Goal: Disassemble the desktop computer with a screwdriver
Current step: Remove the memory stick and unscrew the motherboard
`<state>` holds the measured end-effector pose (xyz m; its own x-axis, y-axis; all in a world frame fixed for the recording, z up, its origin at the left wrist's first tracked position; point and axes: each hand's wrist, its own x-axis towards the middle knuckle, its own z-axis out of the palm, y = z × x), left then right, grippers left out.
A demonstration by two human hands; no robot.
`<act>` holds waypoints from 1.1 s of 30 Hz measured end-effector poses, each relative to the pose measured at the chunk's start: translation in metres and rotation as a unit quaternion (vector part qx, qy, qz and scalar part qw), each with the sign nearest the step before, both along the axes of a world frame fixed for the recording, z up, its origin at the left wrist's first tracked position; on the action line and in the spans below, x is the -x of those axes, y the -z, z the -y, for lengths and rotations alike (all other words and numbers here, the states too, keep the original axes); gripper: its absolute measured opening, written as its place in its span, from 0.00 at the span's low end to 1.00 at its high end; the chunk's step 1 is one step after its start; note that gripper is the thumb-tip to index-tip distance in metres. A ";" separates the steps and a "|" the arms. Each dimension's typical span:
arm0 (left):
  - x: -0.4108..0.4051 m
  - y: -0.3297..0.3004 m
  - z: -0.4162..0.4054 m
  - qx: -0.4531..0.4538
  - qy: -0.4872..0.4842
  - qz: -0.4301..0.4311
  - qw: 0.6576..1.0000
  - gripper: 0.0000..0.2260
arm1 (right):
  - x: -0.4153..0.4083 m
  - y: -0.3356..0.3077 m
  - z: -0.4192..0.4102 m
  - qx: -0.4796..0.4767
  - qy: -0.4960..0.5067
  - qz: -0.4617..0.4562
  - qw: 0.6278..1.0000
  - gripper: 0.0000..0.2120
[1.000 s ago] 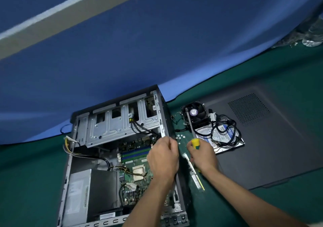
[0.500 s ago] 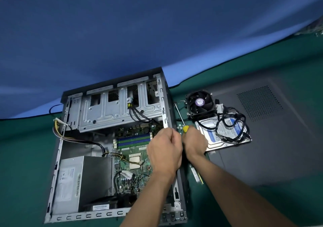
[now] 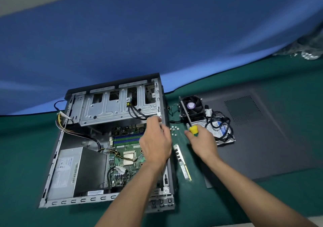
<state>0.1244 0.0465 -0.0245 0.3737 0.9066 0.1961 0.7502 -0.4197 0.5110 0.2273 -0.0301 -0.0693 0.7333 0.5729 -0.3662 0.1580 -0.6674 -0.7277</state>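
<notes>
Gripping the yellow handle of the screwdriver (image 3: 189,120), the right hand (image 3: 202,142) kept its fingers clamped round it, shaft slanting up over the cooler fan (image 3: 192,106). The left hand (image 3: 156,142) hung over the open computer case (image 3: 111,143) at its right wall, fingers curled; whether that grip pinched anything could not be told. Loose screws (image 3: 173,129) lay on the green table (image 3: 21,157) between the hands, a memory stick (image 3: 182,163) just beside the case, the hard drive (image 3: 219,130) under cables
</notes>
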 end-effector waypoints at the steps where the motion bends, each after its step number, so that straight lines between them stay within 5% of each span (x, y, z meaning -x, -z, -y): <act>1: 0.000 -0.002 0.001 -0.025 0.032 -0.010 0.999 0.09 | -0.003 -0.008 0.006 0.008 -0.026 0.008 1.000 0.15; 6: 0.004 -0.016 0.005 -0.103 0.159 -0.111 0.976 0.24 | -0.006 -0.049 0.027 0.060 -0.182 0.059 0.980 0.14; 11: 0.027 -0.025 0.001 -0.092 0.148 -0.120 0.977 0.09 | 0.000 -0.076 0.031 0.082 -0.281 0.118 0.949 0.12; 16: 0.057 -0.021 -0.016 -0.094 0.127 -0.099 0.983 0.05 | -0.002 -0.093 0.021 0.089 -0.269 -0.005 0.959 0.15; 25: 0.100 0.021 -0.047 0.204 0.049 0.004 0.978 0.09 | 0.023 -0.123 -0.033 -0.046 -0.162 -0.030 0.985 0.15; 28: 0.101 0.033 -0.052 0.301 0.096 -0.002 0.949 0.08 | 0.038 -0.125 -0.051 -0.031 -0.163 0.114 0.980 0.15; 33: 0.099 0.050 -0.051 0.457 0.150 -0.069 0.874 0.11 | 0.057 -0.125 -0.065 0.066 -0.269 0.308 0.910 0.10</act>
<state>0.0258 0.0979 -0.0746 0.5835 0.5179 -0.6256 0.7581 -0.0712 0.6482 0.1700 0.0348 0.0560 0.4480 0.8912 -0.0715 0.8395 -0.4468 -0.3092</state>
